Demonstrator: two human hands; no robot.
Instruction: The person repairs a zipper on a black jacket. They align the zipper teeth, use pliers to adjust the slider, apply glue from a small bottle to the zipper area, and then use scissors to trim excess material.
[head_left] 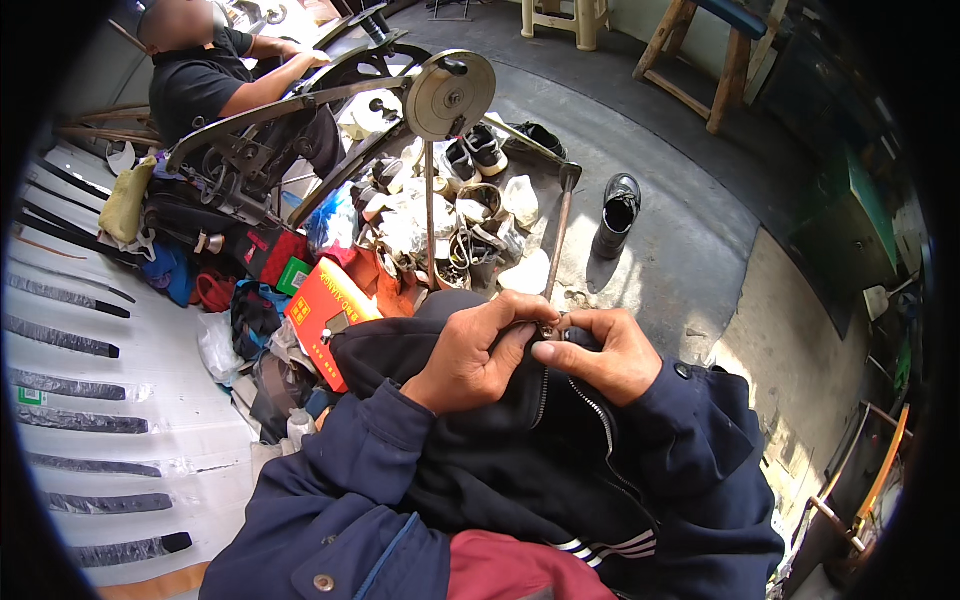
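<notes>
A black garment [470,455] with white stripes lies across my lap. Its metal zipper [608,425] is parted into two rows of teeth that run up toward my fingers. My left hand [475,350] is closed, pinching the zipper's upper end between thumb and forefinger. From the other side my right hand [610,358] pinches the same end, with its thumb pointing left. The fingertips of both hands almost meet there. A small metal piece shows between them, partly covered, and I cannot make out its shape.
A hand-cranked sewing machine [450,95] stands ahead, with a seated person [200,85] behind it. Shoes and bags are heaped beneath. A red box [332,318] leans left of my hands. One black shoe [620,210] stands on the floor; wrapped dark strips [80,420] line the left.
</notes>
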